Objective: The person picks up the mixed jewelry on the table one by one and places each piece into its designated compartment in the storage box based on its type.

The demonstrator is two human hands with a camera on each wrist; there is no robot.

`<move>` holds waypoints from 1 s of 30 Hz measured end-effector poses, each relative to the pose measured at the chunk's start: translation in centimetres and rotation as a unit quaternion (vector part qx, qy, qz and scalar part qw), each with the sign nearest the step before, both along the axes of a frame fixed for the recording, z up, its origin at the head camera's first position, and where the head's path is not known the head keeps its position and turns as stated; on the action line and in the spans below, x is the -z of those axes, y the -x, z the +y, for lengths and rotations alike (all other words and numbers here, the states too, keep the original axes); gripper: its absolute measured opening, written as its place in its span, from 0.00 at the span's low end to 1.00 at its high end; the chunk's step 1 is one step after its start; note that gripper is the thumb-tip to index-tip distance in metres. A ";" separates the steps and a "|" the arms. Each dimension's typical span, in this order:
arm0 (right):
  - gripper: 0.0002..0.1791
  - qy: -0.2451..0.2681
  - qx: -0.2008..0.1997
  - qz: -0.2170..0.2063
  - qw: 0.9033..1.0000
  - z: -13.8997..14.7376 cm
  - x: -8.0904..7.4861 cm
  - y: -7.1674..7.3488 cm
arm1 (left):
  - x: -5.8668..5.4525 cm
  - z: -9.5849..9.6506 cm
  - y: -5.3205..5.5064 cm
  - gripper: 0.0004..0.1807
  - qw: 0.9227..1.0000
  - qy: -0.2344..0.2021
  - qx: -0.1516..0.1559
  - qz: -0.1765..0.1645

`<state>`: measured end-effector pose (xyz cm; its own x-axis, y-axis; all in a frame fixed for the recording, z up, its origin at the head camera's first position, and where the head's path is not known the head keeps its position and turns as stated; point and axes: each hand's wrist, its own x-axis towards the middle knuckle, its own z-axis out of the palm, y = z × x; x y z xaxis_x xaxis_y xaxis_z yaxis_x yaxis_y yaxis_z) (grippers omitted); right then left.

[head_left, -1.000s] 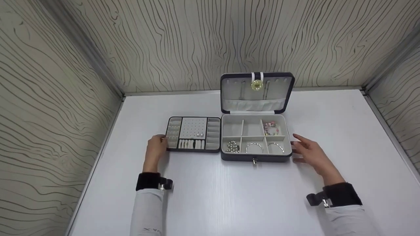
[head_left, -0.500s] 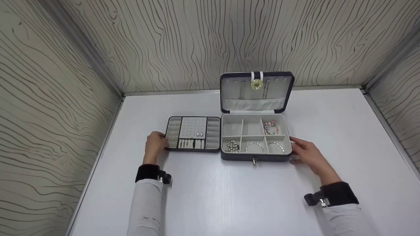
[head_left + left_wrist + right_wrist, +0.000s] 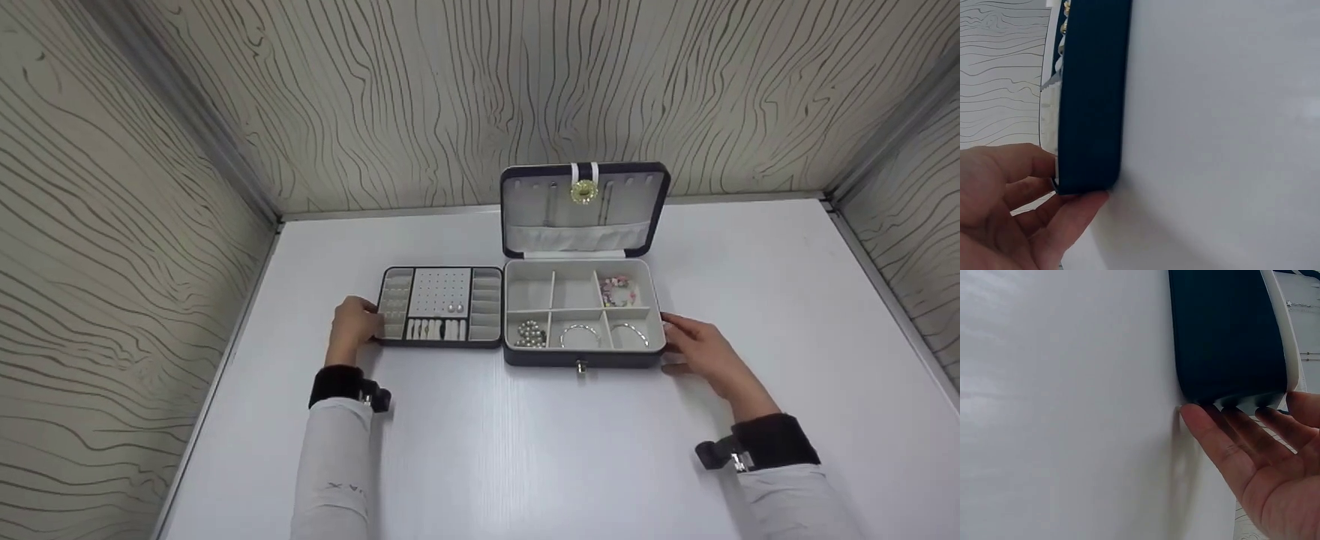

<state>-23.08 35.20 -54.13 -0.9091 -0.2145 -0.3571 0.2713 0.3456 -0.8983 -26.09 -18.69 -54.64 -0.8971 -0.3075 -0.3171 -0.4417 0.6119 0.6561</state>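
Observation:
My left hand (image 3: 355, 324) grips the left end of a shallow navy jewellery tray (image 3: 1095, 107), one finger at its rim and the thumb at its lower edge. Lying flat, the tray has small compartments, a pegboard with pearl earrings (image 3: 455, 308), and ring rolls (image 3: 436, 330). Against its right side stands a deeper jewellery box (image 3: 581, 358) with the lid (image 3: 577, 206) raised. My right hand (image 3: 705, 352) rests spread fingertips (image 3: 1193, 416) on the box's right wall. Inside are a pearl strand (image 3: 531, 335), two silver bangles (image 3: 580, 334) and a pink beaded bracelet (image 3: 618, 291).
Two necklaces (image 3: 606, 204) hang inside the lid above a gathered pocket. A small metal clasp (image 3: 581, 367) projects from the box front. Beneath everything is a white table (image 3: 465, 450), bordered by wood-grain panels (image 3: 420, 97) at the back and sides.
My right hand has moved left from beside the box to touch its side. My left hand has shifted slightly up along the tray's end. Tray and box stay almost in place.

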 end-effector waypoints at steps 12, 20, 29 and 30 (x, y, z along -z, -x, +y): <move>0.36 -0.006 -0.007 0.010 1.000 -0.1 0.1 -0.1 | -0.3 -1.7 -1.3 0.17 0.999 -0.009 -0.006 0.036; 0.36 -0.027 -0.014 0.031 0.999 0.2 0.0 -0.1 | -1.4 -2.3 -1.8 0.16 0.997 -0.060 -0.014 0.053; 0.37 -0.037 -0.023 0.037 0.998 0.3 0.1 0.0 | -2.6 -3.4 -3.4 0.16 0.992 -0.097 -0.034 0.066; 0.37 -0.037 -0.023 0.037 0.998 0.3 0.1 0.0 | -2.8 -3.4 -3.6 0.16 0.991 -0.103 -0.040 0.070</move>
<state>-23.11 35.53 -54.25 -0.9233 -0.2317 -0.3063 0.1879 0.4231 -0.8864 -22.51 -22.09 -51.85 -0.9119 -0.3211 -0.2554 -0.3797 0.4243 0.8221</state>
